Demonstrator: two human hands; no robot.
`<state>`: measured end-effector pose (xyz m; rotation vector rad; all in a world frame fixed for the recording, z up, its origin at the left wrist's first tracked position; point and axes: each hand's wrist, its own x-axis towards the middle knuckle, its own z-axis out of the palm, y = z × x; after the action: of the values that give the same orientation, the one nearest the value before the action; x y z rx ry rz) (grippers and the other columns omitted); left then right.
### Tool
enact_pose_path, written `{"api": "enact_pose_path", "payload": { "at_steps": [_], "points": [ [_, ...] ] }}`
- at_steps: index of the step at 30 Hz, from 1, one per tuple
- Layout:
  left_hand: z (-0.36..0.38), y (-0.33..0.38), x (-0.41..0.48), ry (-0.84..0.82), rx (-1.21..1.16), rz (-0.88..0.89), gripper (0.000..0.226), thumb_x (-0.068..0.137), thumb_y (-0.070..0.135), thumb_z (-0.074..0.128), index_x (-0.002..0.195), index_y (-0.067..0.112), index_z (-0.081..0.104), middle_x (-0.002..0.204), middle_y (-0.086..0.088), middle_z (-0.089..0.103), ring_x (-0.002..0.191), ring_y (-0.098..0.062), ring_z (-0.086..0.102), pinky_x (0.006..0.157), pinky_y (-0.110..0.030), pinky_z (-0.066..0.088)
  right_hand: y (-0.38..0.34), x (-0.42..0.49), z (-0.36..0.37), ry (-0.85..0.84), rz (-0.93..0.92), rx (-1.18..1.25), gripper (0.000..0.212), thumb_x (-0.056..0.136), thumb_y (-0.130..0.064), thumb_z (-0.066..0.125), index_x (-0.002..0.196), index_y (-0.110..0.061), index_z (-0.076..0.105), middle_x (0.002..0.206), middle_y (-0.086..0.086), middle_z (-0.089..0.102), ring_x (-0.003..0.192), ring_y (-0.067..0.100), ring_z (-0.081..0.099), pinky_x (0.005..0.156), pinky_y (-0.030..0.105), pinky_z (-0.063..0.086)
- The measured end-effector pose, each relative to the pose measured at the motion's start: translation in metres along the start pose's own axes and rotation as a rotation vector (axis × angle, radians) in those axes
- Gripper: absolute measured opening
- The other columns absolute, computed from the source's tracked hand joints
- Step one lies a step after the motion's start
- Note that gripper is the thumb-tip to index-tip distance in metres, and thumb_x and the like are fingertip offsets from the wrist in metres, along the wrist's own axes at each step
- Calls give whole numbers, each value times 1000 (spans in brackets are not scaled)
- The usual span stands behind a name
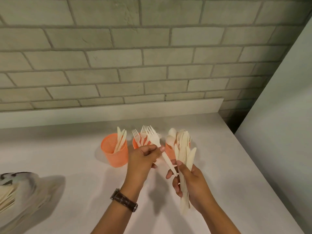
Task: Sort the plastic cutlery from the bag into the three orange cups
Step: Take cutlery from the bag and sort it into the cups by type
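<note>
Three orange mesh cups stand in a row on the white counter. The left cup (112, 153) holds a few knives, the middle cup (136, 144) holds forks, and the right cup (169, 151) holds spoons. My left hand (143, 160) pinches a cream plastic fork (157, 142) by its handle, tines up, in front of the middle cup. My right hand (189, 181) grips a bundle of cream cutlery (184, 159), mostly knives, upright in front of the right cup. The bag (18, 198) lies at the left edge with more cutlery inside.
A brick wall (135, 56) with a low white ledge (109, 112) backs the counter. The counter's right edge (263, 174) runs diagonally, with a pale wall beyond it. A watch sits on my left wrist (124, 200).
</note>
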<state>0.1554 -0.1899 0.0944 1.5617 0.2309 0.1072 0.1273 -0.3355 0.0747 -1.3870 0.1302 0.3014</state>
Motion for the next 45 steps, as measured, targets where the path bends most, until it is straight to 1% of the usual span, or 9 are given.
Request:
{"api": "enact_pose_path", "payload": {
  "at_steps": [8, 14, 19, 28, 31, 33, 36, 41, 45],
  "points": [
    [-34, 18, 61, 380, 44, 166, 6, 74, 15, 77, 75, 14, 71, 55, 13, 64, 42, 1, 50, 51, -18, 49, 1, 5, -6, -36, 76, 146, 19, 87, -17, 63, 100, -3, 58, 60, 7, 53, 33, 12, 30, 36, 18, 26],
    [-31, -26, 78, 213, 231, -25, 25, 71, 13, 79, 93, 4, 71, 83, -11, 72, 54, -17, 63, 71, -48, 58, -2, 6, -7, -15, 71, 105, 28, 57, -3, 77, 81, -5, 63, 58, 2, 51, 36, 11, 29, 37, 18, 25],
    [-30, -29, 48, 200, 182, 28, 34, 82, 14, 69, 115, 7, 64, 99, -5, 67, 67, -16, 62, 48, -19, 53, -6, 6, -4, 4, 66, 128, 21, 71, 13, 71, 75, -4, 61, 54, 0, 51, 34, 11, 29, 37, 18, 25],
    [26, -49, -55, -38, -829, -793, 37, 95, 34, 39, 97, 8, 65, 82, -12, 68, 78, -24, 59, 74, -35, 45, -32, 0, 31, 12, -155, 145, 22, 77, 11, 66, 73, -8, 55, 44, -2, 43, 33, 12, 31, 38, 20, 28],
    [30, -33, -62, -134, -1173, -832, 22, 88, 19, 46, 88, 6, 63, 80, -9, 67, 83, -22, 66, 80, -36, 54, -36, -8, 46, 23, -222, 56, 22, 76, 8, 69, 75, -10, 56, 47, -2, 50, 34, 13, 39, 40, 23, 37],
    [28, -26, -59, -189, -1314, -716, 19, 78, 12, 61, 97, 16, 60, 98, 2, 55, 116, -7, 50, 109, -30, 34, -31, -16, 55, 28, -258, -40, 22, 74, 5, 72, 78, -13, 59, 54, -2, 56, 38, 14, 49, 47, 25, 46],
    [26, -16, -58, -137, -1281, -542, 31, 59, 17, 80, 89, 12, 72, 93, 3, 45, 113, -6, 39, 118, -32, 10, -20, -27, 65, 14, -275, -100, 19, 77, 5, 69, 78, -14, 63, 56, -5, 59, 45, 8, 53, 58, 19, 49],
    [21, -7, -70, 15, -1122, -506, 23, 85, 22, 48, 63, 16, 45, 66, -2, 44, 70, -14, 55, 82, -30, 45, -27, -34, 66, -47, -247, -59, 9, 90, -8, 57, 84, -13, 60, 52, 0, 51, 42, 12, 46, 49, 22, 42],
    [3, 4, -78, 42, -547, -260, 37, 96, 29, 37, 84, 20, 71, 75, -4, 64, 73, -18, 61, 74, -35, 47, -38, -35, 51, -187, -208, 41, 16, 93, -24, 55, 94, -8, 57, 55, 6, 52, 33, 17, 39, 38, 21, 31]
  ]
}}
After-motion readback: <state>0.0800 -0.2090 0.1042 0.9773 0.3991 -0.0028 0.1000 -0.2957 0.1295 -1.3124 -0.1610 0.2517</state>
